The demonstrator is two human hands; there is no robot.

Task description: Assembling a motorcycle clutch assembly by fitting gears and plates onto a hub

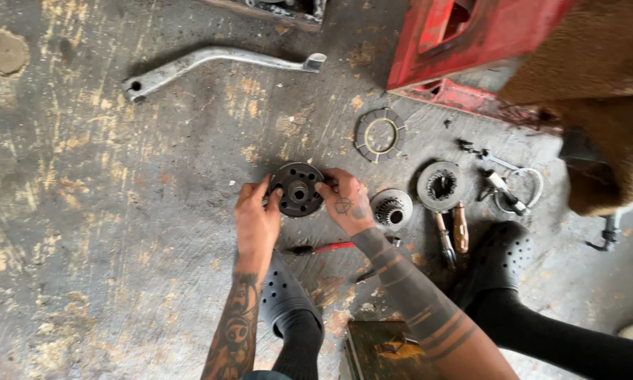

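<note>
**Q:** Dark steel, round and drilled: where does the hub (297, 188) sit?

**A:** On the worn, paint-flecked concrete floor (105, 211), at centre. It is a thick disc with a ring of holes and a raised central bore. The left hand (255, 218) grips its left rim; the right hand (346, 203) grips its right rim, fingers curled over the edge.

**Q:** What lies around it?

**A:** Just right, a toothed silver gear (391, 208); further right, a splined grey plate (440, 186). Above these, a segmented friction ring (380, 134). Wood-handled pliers (452, 234) lie below the plate. A curved, dull metal lever (214, 63) rests well apart, upper left.
</note>
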